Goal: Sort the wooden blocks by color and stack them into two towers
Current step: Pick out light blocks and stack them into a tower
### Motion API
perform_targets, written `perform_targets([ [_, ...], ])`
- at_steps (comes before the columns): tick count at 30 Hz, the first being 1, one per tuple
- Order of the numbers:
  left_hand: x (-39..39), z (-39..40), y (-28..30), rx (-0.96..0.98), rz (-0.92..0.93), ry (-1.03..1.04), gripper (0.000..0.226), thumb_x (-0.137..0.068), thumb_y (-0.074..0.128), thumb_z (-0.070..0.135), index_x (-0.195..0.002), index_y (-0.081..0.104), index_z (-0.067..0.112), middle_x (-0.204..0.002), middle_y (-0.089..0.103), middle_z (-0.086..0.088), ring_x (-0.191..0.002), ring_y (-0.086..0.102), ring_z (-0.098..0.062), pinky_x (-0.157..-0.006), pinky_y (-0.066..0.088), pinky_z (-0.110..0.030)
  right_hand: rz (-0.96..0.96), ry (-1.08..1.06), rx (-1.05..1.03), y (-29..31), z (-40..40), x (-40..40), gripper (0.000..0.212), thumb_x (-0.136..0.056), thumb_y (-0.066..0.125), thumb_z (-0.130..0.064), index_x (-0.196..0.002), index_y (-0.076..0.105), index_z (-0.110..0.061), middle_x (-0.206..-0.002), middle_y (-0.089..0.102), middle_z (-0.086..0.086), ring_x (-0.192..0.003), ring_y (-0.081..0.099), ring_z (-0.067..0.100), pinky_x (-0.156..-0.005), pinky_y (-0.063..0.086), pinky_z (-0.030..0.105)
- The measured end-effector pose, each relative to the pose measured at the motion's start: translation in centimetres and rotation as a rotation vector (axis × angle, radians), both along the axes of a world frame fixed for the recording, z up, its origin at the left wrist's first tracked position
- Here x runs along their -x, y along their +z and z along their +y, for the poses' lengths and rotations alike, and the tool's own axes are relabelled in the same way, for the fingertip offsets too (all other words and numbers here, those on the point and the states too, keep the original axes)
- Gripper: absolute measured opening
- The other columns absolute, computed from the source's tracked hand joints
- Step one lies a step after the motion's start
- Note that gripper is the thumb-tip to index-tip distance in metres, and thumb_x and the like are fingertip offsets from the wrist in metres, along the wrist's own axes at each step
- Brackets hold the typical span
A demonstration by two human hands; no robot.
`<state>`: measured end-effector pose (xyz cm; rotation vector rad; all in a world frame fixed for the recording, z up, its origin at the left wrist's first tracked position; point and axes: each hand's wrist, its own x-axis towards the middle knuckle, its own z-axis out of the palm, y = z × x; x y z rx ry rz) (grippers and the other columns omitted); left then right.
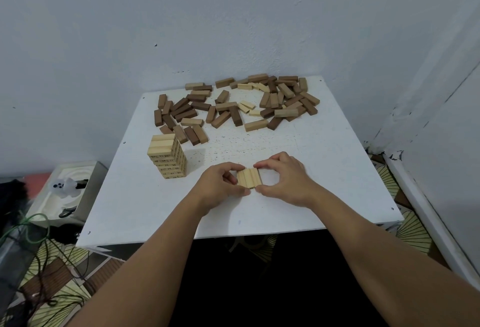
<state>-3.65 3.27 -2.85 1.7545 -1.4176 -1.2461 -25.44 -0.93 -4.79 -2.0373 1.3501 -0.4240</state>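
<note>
Both hands — left, right — pinch a row of pale blocks between them; tower just left, loose pile beyond.

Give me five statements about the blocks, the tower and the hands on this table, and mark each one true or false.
1. A tower of light blocks stands on the white table, to the left of the hands. True.
2. The left hand and the right hand hold a row of three light blocks between them. True.
3. A second tower, of dark blocks, stands beside the first. False: the dark blocks lie loose in the pile of blocks at the far side.
4. The loose pile holds only dark blocks. False: light ones lie among them.
5. The row between the hands rests on top of the tower. False: it is down by the table surface, apart from the tower.
</note>
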Motion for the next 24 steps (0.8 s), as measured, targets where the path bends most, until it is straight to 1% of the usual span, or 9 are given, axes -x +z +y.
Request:
perform_targets([
  [3,0.0,0.0,0.1,-0.004,-0.007,-0.008,0.054,-0.069,0.097,0.019,-0.116,0.075,0.034,-0.091,0.061,0.001,-0.082,0.059,-0.014,-0.074,0.045,-0.025,-0.005,0.002,-0.012,0.1,0.0,0.0,0.057,-0.081,0.079,-0.05,-0.135,0.058,-0.045,-0.123,0.04,-0.013,-0.13,0.034,0.011,-0.118,0.023,0.037],
  [7,-0.1,-0.1,0.2,-0.012,-0.013,-0.023,0.055,-0.069,0.097,0.02,-0.116,0.075,0.036,-0.091,0.06,0.001,-0.083,0.058,-0.015,-0.075,0.045,-0.027,-0.005,0.007,-0.035,0.3,0.0,0.0,0.062,-0.077,0.082,-0.054,-0.133,0.058,-0.048,-0.124,0.038,-0.013,-0.13,0.032,0.012,-0.114,0.022,0.033],
  [9,-0.1,0.0,0.3,-0.009,-0.027,-0.039,0.062,-0.068,0.097,0.021,-0.123,0.072,0.036,-0.093,0.059,0.0,-0.084,0.057,-0.016,-0.076,0.047,-0.028,-0.008,0.007,-0.038,0.5,0.1,-0.1,0.062,-0.076,0.083,-0.054,-0.133,0.058,-0.048,-0.124,0.037,-0.013,-0.131,0.031,0.012,-0.115,0.022,0.034],
  [12,-0.3,0.1,0.5,0.015,-0.104,-0.059,0.084,-0.067,0.098,0.025,-0.14,0.059,0.04,-0.104,0.06,0.001,-0.087,0.057,-0.015,-0.084,0.049,-0.028,0.007,0.001,-0.036,0.8,0.2,0.0,0.066,-0.075,0.084,-0.053,-0.135,0.056,-0.049,-0.13,0.033,-0.013,-0.135,0.026,0.013,-0.115,0.02,0.032],
  [15,-0.5,0.6,0.5,0.117,-0.281,-0.118,0.083,-0.07,0.095,0.04,-0.142,0.055,0.043,-0.122,0.052,0.008,-0.111,0.05,-0.01,-0.099,0.043,-0.032,0.015,0.0,-0.016,0.6,0.1,0.2,0.069,-0.074,0.083,-0.055,-0.137,0.055,-0.051,-0.15,0.026,-0.013,-0.151,0.006,0.017,-0.122,0.006,0.038],
  [17,-0.7,0.8,0.4,0.187,-0.41,-0.15,0.074,-0.071,0.091,0.052,-0.138,0.06,0.045,-0.136,0.044,0.014,-0.132,0.034,-0.01,-0.112,0.03,-0.038,0.015,0.03,-0.022,0.3,0.0,0.1,0.068,-0.075,0.081,-0.055,-0.138,0.054,-0.053,-0.162,0.018,-0.013,-0.156,-0.014,0.013,-0.125,-0.012,0.047],
  [18,-0.7,0.8,0.3,0.203,-0.439,-0.149,0.072,-0.07,0.09,0.056,-0.136,0.061,0.046,-0.143,0.04,0.016,-0.138,0.026,-0.011,-0.115,0.026,-0.04,0.022,0.042,-0.024,0.2,-0.1,0.1,0.067,-0.076,0.08,-0.055,-0.138,0.054,-0.054,-0.165,0.016,-0.013,-0.155,-0.018,0.012,-0.124,-0.016,0.049],
  [21,-0.7,0.5,-0.1,0.177,-0.403,-0.119,0.074,-0.066,0.091,0.058,-0.133,0.064,0.048,-0.155,0.034,0.015,-0.146,0.016,-0.009,-0.12,0.021,-0.045,0.04,0.054,-0.031,0.2,-0.2,0.0,0.063,-0.078,0.079,-0.057,-0.137,0.056,-0.054,-0.167,0.015,-0.011,-0.156,-0.018,0.012,-0.124,-0.017,0.049],
  [24,-0.7,0.4,-0.6,0.158,-0.341,-0.075,0.069,-0.063,0.093,0.057,-0.127,0.067,0.051,-0.153,0.036,0.016,-0.147,0.016,-0.013,-0.122,0.02,-0.047,0.033,0.059,-0.047,0.3,-0.2,0.1,0.059,-0.079,0.079,-0.058,-0.134,0.058,-0.056,-0.167,0.017,-0.01,-0.156,-0.016,0.013,-0.124,-0.017,0.049],
])
